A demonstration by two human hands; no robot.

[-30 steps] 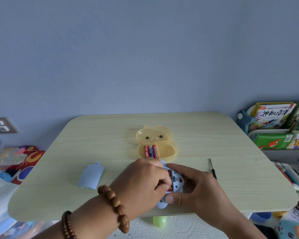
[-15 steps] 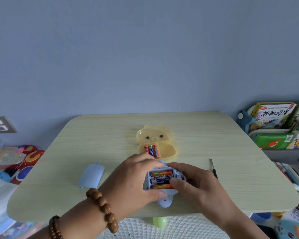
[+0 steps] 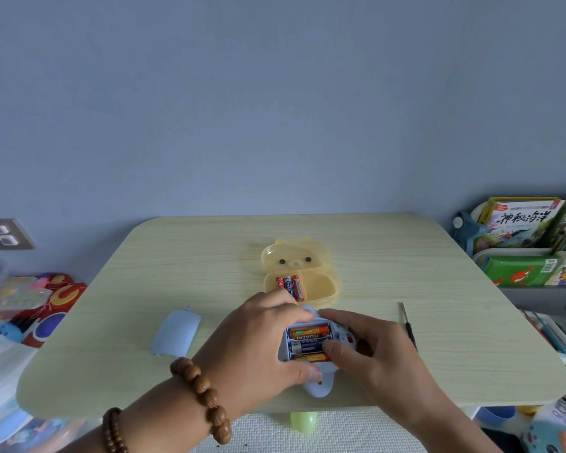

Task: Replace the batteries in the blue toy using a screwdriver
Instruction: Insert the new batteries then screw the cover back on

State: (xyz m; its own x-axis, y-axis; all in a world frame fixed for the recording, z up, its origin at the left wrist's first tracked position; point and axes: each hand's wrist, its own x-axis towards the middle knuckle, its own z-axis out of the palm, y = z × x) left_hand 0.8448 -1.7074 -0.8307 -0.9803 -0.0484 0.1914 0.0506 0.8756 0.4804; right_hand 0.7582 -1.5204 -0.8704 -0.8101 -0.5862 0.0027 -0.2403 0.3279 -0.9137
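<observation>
The blue toy (image 3: 317,387) lies on its front near the table's front edge, its battery bay open upward. Three batteries (image 3: 309,331) lie side by side in the bay. My left hand (image 3: 258,348) grips the toy's left side, thumb at its near end. My right hand (image 3: 373,358) holds the right side, its thumb pressing on the middle battery. The toy's blue battery cover (image 3: 176,333) lies loose on the table to the left. A small dark screwdriver (image 3: 407,325) rests on the table just right of my right hand.
A yellow bear-shaped case (image 3: 317,282) stands open behind the toy with three batteries (image 3: 290,286) in its tray. The pale wooden table (image 3: 190,256) has rounded corners. Book bins (image 3: 523,256) stand at the right, toys (image 3: 43,308) on the floor at the left.
The toy has been turned flat, so the bay with its three batteries now faces up. My left hand slid to the toy's left side and my right thumb came onto the middle battery.
</observation>
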